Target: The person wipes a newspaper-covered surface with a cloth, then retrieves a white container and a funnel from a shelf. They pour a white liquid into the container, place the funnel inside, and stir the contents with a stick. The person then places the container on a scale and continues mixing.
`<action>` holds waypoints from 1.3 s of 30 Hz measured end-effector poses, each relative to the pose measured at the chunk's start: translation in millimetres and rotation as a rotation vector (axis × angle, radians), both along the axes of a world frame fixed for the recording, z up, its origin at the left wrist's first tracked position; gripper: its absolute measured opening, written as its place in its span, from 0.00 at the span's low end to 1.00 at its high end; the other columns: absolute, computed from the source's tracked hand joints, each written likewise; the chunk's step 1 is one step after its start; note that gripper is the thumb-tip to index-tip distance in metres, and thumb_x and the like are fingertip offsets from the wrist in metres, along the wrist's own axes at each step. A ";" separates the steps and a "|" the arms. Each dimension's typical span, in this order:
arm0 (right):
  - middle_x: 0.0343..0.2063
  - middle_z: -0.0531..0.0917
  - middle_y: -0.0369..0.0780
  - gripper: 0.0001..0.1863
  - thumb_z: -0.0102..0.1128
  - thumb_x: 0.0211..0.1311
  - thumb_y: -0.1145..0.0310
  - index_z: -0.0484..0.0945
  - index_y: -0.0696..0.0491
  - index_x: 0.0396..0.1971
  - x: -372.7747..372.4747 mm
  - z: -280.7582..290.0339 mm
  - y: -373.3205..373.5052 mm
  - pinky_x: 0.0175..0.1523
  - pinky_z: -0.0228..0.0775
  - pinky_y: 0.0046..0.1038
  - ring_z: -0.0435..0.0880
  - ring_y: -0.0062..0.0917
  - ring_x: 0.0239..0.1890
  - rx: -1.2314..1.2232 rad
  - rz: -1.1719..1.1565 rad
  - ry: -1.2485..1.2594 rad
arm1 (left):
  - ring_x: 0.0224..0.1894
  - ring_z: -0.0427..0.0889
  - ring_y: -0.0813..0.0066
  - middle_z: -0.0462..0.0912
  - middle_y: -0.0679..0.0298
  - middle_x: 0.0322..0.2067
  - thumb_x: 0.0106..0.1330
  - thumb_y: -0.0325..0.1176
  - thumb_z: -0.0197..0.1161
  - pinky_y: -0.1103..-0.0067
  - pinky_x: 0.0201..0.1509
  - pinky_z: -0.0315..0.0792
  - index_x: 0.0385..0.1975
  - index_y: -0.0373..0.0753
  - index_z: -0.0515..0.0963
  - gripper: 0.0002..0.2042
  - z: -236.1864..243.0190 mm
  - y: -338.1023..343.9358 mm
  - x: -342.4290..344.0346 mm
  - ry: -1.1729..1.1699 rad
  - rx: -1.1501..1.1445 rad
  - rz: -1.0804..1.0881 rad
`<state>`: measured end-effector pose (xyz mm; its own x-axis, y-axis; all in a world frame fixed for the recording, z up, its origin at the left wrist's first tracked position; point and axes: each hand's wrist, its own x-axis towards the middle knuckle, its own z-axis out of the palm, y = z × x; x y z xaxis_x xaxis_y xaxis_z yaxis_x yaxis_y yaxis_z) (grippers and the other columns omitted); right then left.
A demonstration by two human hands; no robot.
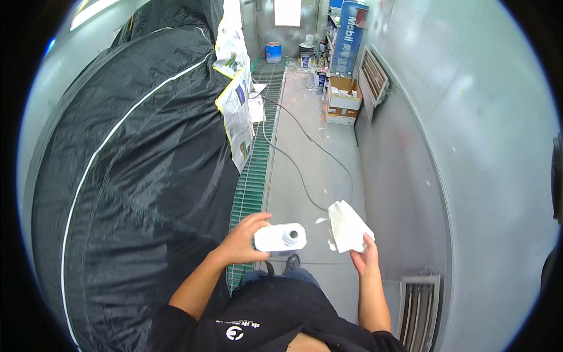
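The left hand (243, 239) grasps a white bottle (272, 237) by its end, fingers on one side and thumb on the other; the bottle's neck faces up and looks uncapped. The right hand (366, 256) pinches a wad of white paper (350, 227) by its lower corner. Bottle and paper are held apart, side by side in front of the body, above the grey floor (309, 170).

To the left, a black sheet (152, 152) drapes over something large and takes up that whole side, a pale strip curving across it. Newspaper (239, 120) hangs along its near edge, over part of the green grate (249, 182). A thin hose (299, 123) loops across the floor ahead; one run reaches the paper, where it cannot be followed further.

Farther off stand a blue drum (273, 53), cans (307, 56) and an open carton (342, 110) against the right wall (404, 176). One vent (373, 79) is above the carton's right side, another (419, 311) low beside the right forearm.
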<state>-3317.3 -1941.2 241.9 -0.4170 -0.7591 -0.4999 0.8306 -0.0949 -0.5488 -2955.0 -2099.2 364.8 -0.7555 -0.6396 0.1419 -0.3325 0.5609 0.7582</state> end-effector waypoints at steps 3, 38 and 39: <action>0.60 0.77 0.41 0.23 0.53 0.72 0.66 0.69 0.56 0.64 -42.5 22.3 -137.3 0.68 0.67 0.44 0.75 0.36 0.64 0.033 -0.029 -0.043 | 0.66 0.71 0.51 0.74 0.51 0.63 0.43 0.35 0.75 0.63 0.69 0.66 0.50 0.36 0.78 0.30 -1.2 -98.4 -11.9 0.044 -0.004 0.262; 0.66 0.73 0.49 0.26 0.49 0.74 0.67 0.64 0.60 0.69 -594.0 -202.8 -1348.9 0.75 0.60 0.46 0.72 0.43 0.68 0.272 -0.035 0.038 | 0.55 0.80 0.57 0.80 0.54 0.52 0.43 0.29 0.70 0.68 0.64 0.70 0.51 0.33 0.76 0.29 -24.7 -1401.4 -438.4 0.111 0.008 0.707; 0.66 0.73 0.48 0.27 0.50 0.74 0.66 0.64 0.60 0.69 -598.3 -178.0 -1417.1 0.74 0.60 0.46 0.72 0.42 0.68 0.258 -0.005 0.053 | 0.55 0.80 0.58 0.80 0.54 0.52 0.43 0.28 0.70 0.68 0.64 0.70 0.51 0.33 0.76 0.28 -29.6 -1436.4 -446.5 0.111 0.025 0.727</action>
